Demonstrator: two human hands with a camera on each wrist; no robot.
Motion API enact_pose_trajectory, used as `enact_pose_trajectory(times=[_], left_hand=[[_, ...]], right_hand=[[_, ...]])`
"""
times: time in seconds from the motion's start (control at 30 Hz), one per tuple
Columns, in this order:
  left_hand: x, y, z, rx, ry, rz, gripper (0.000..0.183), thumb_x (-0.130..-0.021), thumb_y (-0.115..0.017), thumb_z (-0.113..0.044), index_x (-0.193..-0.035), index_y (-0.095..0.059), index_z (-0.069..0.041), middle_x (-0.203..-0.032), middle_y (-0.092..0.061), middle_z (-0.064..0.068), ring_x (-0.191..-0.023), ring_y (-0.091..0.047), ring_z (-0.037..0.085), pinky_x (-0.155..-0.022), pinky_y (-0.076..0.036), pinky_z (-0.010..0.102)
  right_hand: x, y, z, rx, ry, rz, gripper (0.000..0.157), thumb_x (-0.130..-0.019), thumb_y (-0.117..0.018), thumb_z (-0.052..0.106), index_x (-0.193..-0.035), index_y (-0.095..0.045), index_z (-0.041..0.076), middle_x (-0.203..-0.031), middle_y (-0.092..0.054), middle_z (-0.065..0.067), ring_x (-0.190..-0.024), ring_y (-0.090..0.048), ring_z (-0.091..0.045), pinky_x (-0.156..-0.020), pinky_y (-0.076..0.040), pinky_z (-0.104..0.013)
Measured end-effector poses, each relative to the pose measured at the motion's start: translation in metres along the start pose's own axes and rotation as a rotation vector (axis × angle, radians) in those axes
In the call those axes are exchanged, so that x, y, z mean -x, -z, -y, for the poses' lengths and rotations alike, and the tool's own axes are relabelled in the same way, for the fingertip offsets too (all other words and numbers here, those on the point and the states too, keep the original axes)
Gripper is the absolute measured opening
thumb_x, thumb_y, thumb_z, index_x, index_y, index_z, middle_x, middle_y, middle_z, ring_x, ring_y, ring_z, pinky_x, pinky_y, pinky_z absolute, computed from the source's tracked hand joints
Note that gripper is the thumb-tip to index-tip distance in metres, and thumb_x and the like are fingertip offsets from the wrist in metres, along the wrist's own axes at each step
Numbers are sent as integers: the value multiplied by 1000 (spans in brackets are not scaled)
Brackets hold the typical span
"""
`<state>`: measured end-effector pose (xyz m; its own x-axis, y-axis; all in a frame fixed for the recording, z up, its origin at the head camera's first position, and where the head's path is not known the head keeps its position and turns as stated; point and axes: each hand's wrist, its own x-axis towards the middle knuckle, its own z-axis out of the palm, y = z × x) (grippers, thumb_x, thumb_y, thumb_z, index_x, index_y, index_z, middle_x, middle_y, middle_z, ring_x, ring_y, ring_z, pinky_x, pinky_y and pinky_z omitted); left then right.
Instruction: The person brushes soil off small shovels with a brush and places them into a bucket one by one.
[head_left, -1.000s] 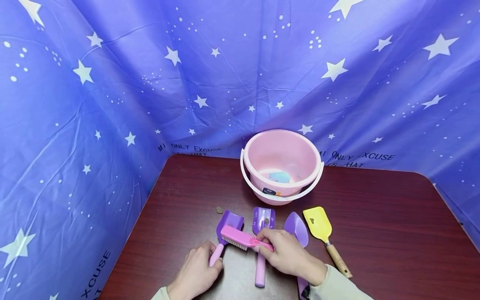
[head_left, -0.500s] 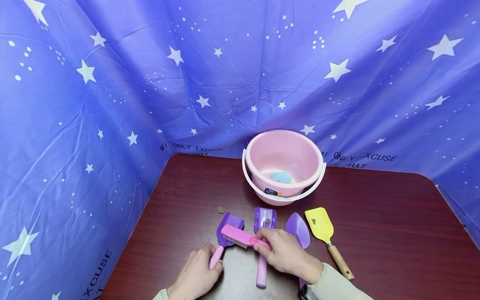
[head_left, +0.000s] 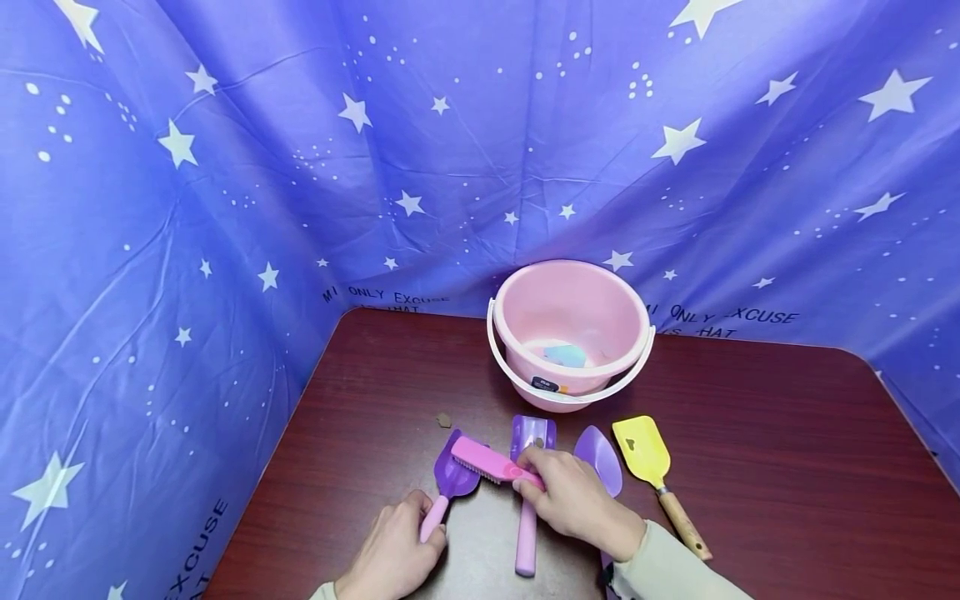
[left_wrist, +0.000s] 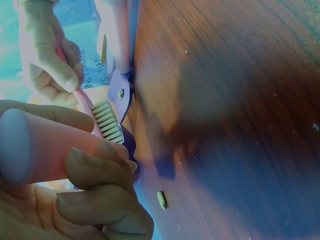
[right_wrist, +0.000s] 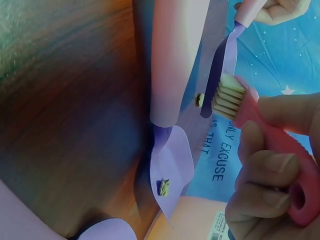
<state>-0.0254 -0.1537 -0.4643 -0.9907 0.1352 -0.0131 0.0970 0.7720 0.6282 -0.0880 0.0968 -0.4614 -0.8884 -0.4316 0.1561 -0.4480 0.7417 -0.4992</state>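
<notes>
My left hand (head_left: 396,543) grips the pink handle of a small purple shovel (head_left: 453,477), its blade pointing away over the table. In my right hand (head_left: 572,500) is a pink brush (head_left: 483,459), pinched by its handle, bristles down across the shovel's blade. The right wrist view shows the bristles (right_wrist: 229,100) against or close by the blade; contact is unclear. Under my right hand lies a second purple shovel (head_left: 527,537) with a small brownish piece (right_wrist: 163,187) on its blade. Another small brown piece (head_left: 444,421) sits on the table beyond the held shovel.
A pink bucket (head_left: 558,392) with a white handle stands at the back, something light blue visible inside at its bottom. Right of my right hand lie a purple pointed scoop (head_left: 598,460) and a yellow shovel (head_left: 642,450) with a wooden handle. Starry blue cloth (head_left: 465,150) hangs behind the table.
The held shovel's blade has turned and tilted, showing a narrower outline. The brush has shifted slightly to the right and up, still over the blade. Both hands keep their grips.
</notes>
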Motion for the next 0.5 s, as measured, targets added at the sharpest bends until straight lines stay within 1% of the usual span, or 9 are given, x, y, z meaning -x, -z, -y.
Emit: enact_pose_trajectory(times=[0.27,0.5], left_hand=[[0,0,1,1,-7,-2,15,-73,-68,-17,-81,-55,-19,-60,-47,-10,-54,-44,4,-51,-36,25],[2,1,0,5,-1,16,15,-73,-67,-17,-81,-54,-19,-59,-46,-11,-53,-43,4,-50,-36,25]], right_hand=[[-4,1,-2,34,-37,-2,13,-82,-72,26,-91,-63,21,-70,-50,15,-59,-46,-4,-51,-38,-25],[-6,2,-5,47,-26,-32,13,-81,-72,22,-90,-64,19,-70,-51,14,-60,-46,-4,-53,-39,-26]])
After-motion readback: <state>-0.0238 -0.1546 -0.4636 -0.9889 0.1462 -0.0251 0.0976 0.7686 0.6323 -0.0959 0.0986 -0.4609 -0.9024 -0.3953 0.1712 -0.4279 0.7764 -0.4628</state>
